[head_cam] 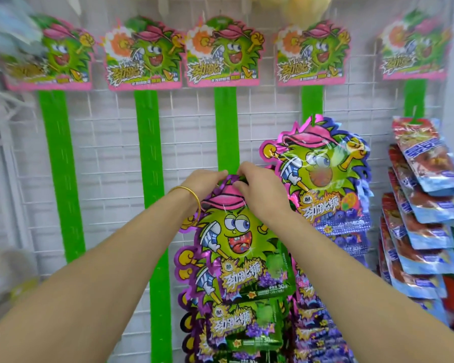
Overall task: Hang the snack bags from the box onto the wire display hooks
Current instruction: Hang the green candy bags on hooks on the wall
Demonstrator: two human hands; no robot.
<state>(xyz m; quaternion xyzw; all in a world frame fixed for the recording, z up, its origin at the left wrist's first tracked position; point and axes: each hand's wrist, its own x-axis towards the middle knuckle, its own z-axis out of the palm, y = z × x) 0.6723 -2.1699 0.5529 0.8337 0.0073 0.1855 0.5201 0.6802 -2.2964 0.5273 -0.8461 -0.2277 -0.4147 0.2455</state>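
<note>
The left hand (205, 182), wearing a gold bangle (192, 197), and the right hand (260, 189) both pinch the top edge of a purple-rimmed foil snack bag (236, 231) printed with a green spiky cartoon face, holding it against the middle green plastic hanging strip (227, 127). This looks like the hooking step. Next, the bag's hole must be eased over a clip on the strip, which I cannot see. The bag carries bold yellow Chinese characters and "30". Atop the strip, a pink-edged header card (224, 53) repeats the lettering, with the white wire grid (110, 142) behind it
</note>
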